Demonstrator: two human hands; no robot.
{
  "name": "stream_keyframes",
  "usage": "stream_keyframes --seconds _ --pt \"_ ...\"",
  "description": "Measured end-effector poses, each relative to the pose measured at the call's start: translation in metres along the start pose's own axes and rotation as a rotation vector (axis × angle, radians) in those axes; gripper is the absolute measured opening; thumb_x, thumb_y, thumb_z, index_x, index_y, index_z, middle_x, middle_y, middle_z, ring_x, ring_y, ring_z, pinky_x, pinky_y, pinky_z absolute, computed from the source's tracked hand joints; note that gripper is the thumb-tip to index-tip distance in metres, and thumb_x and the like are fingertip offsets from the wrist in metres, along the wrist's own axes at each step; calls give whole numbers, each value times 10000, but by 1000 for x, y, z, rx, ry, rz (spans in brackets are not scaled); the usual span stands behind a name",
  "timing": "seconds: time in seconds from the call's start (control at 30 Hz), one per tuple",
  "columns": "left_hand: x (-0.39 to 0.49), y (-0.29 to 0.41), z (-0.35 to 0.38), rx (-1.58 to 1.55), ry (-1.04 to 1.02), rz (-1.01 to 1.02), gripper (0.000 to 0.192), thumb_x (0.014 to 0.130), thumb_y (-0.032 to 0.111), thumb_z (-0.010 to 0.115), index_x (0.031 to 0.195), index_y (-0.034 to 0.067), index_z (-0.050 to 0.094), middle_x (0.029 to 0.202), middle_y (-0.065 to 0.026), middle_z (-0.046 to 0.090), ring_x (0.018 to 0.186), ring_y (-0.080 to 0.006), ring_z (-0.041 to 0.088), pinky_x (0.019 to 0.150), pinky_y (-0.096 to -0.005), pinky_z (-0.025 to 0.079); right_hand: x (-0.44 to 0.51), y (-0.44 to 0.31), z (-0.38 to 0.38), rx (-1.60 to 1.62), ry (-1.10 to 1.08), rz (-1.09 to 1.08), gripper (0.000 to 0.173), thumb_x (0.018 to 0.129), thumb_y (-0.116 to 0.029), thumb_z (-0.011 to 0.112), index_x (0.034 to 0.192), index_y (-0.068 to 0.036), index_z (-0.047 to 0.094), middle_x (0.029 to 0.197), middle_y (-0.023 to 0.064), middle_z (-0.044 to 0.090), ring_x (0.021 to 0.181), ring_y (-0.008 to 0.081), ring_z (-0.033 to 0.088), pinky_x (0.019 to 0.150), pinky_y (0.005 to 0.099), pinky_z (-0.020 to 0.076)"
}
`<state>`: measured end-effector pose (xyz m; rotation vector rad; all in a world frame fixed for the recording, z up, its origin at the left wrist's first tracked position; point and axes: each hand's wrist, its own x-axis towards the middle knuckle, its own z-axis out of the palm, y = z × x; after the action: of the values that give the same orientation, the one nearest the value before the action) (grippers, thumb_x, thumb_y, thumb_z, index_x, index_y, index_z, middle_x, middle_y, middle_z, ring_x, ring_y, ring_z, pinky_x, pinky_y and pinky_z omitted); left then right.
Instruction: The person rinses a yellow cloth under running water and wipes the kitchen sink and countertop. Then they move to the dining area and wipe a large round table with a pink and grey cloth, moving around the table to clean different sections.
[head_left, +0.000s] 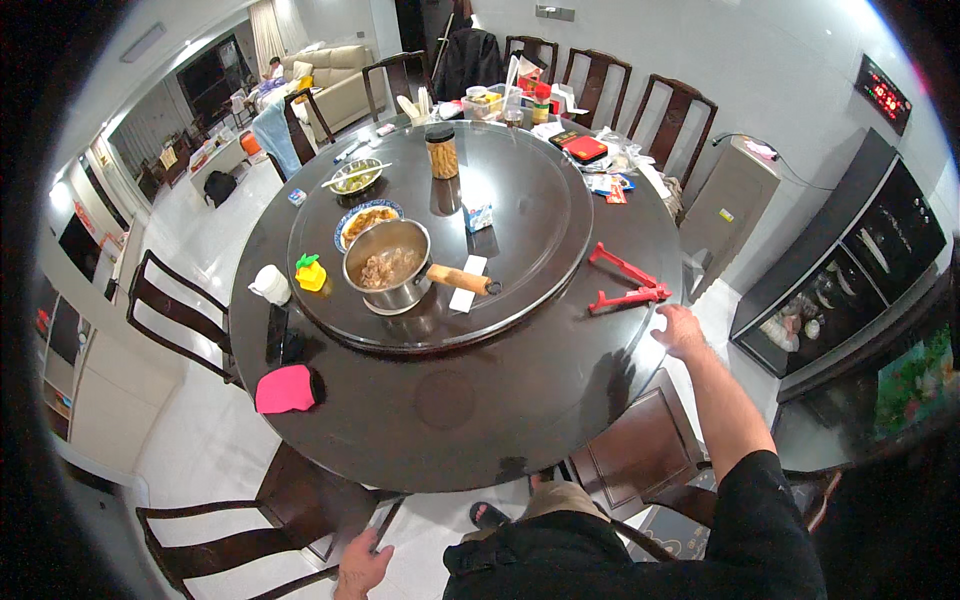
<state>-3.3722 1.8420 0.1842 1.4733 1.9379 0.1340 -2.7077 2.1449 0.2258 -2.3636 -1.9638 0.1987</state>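
Observation:
My right hand reaches over the right edge of the round dark table, thumb and fingers apart. Just beyond its fingertips lies a red hinged tool with two arms spread in a V; I see no clear contact. Low on the left, my left hand hangs empty beside a wooden chair, fingers apart. On the glass turntable stands a steel saucepan with chunks of food inside. Its wooden handle points right, above a white paper strip.
Behind the pan are a patterned plate of food, a bowl with chopsticks, a jar and a small box. A white mug, phone and pink pouch line the left. Another chair stands below the right edge.

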Motion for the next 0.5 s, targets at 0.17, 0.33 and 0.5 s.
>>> stream_keyframes --seconds 0.17,0.33,0.5 --pt "17 39 -5 113 9 28 598 863 355 712 1313 -8 561 1160 -194 652 987 -293 635 871 -390 505 70 6 12 -66 -3 60 653 768 -236 714 1362 -98 478 1382 132 521 1283 340 485 1072 483 396" --pt "29 81 2 19 -44 -128 594 928 371 635 1373 -5 521 1325 -235 574 1235 -384 545 1006 -461 454 120 24 28 -111 -116 11 849 743 -214 721 1487 -110 325 1472 120 442 1391 319 381 1156 482 288" --pt "53 92 18 36 -62 -126 604 941 392 619 1374 -16 512 1344 -243 559 1148 -383 610 969 -444 491 142 42 43 -67 -215 -125 1040 643 -243 780 1524 -74 254 1491 182 407 1421 336 342 1197 480 232"
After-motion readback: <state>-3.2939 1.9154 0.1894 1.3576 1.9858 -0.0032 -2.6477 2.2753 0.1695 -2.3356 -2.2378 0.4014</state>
